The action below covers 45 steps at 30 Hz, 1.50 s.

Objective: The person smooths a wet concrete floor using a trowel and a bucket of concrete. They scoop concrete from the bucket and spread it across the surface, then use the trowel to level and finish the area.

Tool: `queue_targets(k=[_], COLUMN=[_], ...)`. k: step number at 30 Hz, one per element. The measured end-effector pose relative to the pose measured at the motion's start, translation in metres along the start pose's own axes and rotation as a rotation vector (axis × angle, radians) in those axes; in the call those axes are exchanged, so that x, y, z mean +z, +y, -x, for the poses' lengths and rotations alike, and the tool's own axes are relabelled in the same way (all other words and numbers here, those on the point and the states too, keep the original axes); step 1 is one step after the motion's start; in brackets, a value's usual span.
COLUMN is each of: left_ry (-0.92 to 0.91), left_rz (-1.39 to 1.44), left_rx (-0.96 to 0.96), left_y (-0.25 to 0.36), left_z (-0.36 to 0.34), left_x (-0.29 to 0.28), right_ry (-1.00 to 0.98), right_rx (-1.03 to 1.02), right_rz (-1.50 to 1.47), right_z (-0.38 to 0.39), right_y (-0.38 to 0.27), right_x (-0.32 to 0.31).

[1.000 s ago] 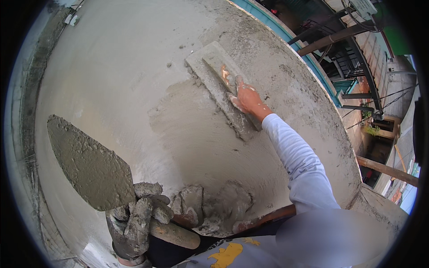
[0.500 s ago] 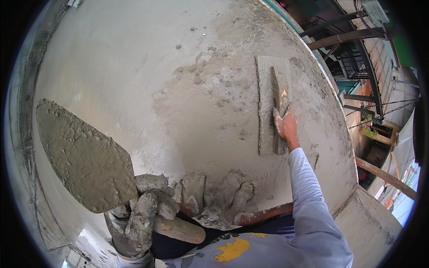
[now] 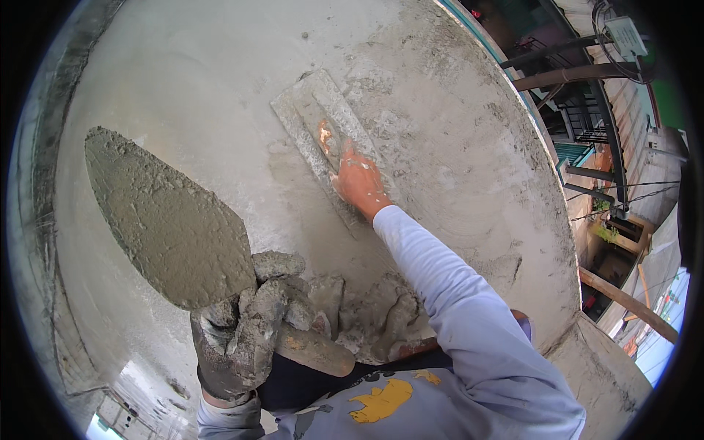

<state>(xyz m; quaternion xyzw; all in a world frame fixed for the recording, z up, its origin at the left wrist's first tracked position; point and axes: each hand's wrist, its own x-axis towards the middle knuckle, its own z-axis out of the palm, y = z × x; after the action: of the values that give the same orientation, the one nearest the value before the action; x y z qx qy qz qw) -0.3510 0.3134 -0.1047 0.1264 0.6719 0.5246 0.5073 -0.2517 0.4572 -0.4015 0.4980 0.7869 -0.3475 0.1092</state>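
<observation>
My left hand (image 3: 249,341), in a glove caked with grey mortar, is closed round the wooden handle (image 3: 315,350) of a pointed trowel (image 3: 169,220). Its broad blade is coated in mortar and points up and to the left. My bare right hand (image 3: 361,183), flecked with mortar, grips the handle of a long rectangular plastering float (image 3: 299,117). The float lies tilted on the wet mortar surface (image 3: 455,147), its far end toward the upper left. Part of the float is hidden under my hand and wrist.
My mortar-covered feet (image 3: 396,323) stand on the surface close to my body. A rough grey border (image 3: 48,139) runs along the left. Beyond the surface's right edge (image 3: 546,143) are a drop, wooden poles (image 3: 627,302), cables and buildings.
My right hand has swept the float left across the mortar and turned it from upright to slanting left. Small lumps there are smoothed over. The trowel appears slightly higher and further right.
</observation>
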Motion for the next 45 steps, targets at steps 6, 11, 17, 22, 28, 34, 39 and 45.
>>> queue_targets(k=[6, 11, 17, 22, 28, 34, 39, 45], left_ry=[0.091, 0.117, 0.305, 0.12, 0.056, 0.017, 0.041, 0.03], left_rz=[-0.096, 0.07, 0.261, 0.026, -0.127, -0.12, -0.12, -0.126], left_rx=[0.126, -0.068, -0.036, 0.12, 0.114, 0.154, 0.106, 0.157], left_y=[0.002, 0.02, 0.015, 0.004, 0.001, -0.003, 0.001, 0.013], left_z=[0.006, 0.029, 0.023, -0.001, -0.01, -0.012, -0.008, -0.001], left_x=[-0.022, -0.033, -0.032, -0.025, 0.003, -0.005, -0.02, -0.012], right_ry=[-0.124, 0.231, 0.145, -0.171, 0.33, 0.205, 0.43, 0.405], right_rx=[0.04, 0.115, -0.142, -0.172, -0.256, 0.347, 0.581, 0.266], right_rz=[0.096, 0.021, 0.137, 0.163, 0.254, 0.078, -0.094, -0.239], right_z=[0.064, -0.053, -0.081, 0.018, -0.013, 0.046, 0.098, 0.008], right_y=[0.027, 0.06, -0.01, -0.046, 0.012, 0.106, 0.189, 0.052], right_x=[0.016, -0.046, -0.001, 0.057, 0.04, -0.025, -0.007, 0.005])
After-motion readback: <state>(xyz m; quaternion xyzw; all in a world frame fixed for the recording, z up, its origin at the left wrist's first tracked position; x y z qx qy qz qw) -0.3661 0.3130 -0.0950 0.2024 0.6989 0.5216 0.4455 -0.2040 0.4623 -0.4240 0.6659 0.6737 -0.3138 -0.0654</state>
